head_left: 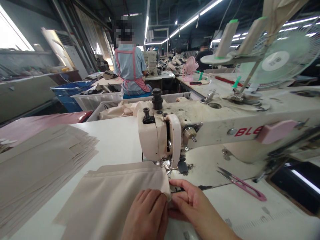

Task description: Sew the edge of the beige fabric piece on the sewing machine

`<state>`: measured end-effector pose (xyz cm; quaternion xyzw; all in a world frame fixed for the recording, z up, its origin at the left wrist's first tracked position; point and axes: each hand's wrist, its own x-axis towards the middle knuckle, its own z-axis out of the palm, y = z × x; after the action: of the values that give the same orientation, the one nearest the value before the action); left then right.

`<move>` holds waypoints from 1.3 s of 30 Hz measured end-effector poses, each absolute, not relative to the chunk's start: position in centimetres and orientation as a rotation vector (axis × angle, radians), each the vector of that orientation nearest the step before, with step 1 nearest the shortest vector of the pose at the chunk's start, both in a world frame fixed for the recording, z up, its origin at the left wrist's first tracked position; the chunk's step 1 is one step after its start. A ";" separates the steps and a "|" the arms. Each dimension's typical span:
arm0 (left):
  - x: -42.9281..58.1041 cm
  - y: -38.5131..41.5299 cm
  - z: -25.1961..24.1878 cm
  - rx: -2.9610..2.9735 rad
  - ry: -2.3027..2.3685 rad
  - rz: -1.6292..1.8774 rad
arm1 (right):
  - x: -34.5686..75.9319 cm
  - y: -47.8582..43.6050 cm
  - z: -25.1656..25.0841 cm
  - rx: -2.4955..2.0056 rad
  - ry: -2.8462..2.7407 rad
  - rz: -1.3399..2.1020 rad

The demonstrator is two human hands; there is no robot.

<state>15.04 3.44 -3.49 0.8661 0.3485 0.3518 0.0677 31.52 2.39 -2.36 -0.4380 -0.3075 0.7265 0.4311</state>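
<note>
A beige fabric piece (107, 193) lies flat on the white table, its far right corner at the presser foot (167, 165) of the sewing machine (155, 136). A stitched fold runs along its far edge. My left hand (148, 213) rests on the cloth with fingers curled together, gripping it near the right edge. Close beside it, my right hand (190, 201) pinches that same edge between thumb and fingers, with the index finger stretched toward the presser foot. The needle tip is too small to make out.
Stacked beige panels (50, 160) cover the table's left side. Pink-handled thread snips (246, 188) and a dark phone (297, 181) lie to the right. Thread cones (226, 40) and a green fan (277, 60) stand behind the machine. A person (130, 66) in a pink apron sits ahead.
</note>
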 end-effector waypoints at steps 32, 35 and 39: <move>14.7 3.4 -2.2 2.885 0.795 1.036 | 31.1 1.8 -2.1 -1.214 -0.846 1.864; 14.6 3.4 -2.4 2.859 0.780 1.063 | 31.1 1.7 -1.8 -1.185 -0.825 1.889; 14.3 3.6 -2.5 2.815 0.774 1.097 | 31.3 1.4 -1.7 -1.151 -0.792 1.927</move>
<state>14.27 3.63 -2.55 0.9026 0.2483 0.3516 0.0114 31.28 1.41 -1.68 -0.4488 -0.3091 0.7517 0.3715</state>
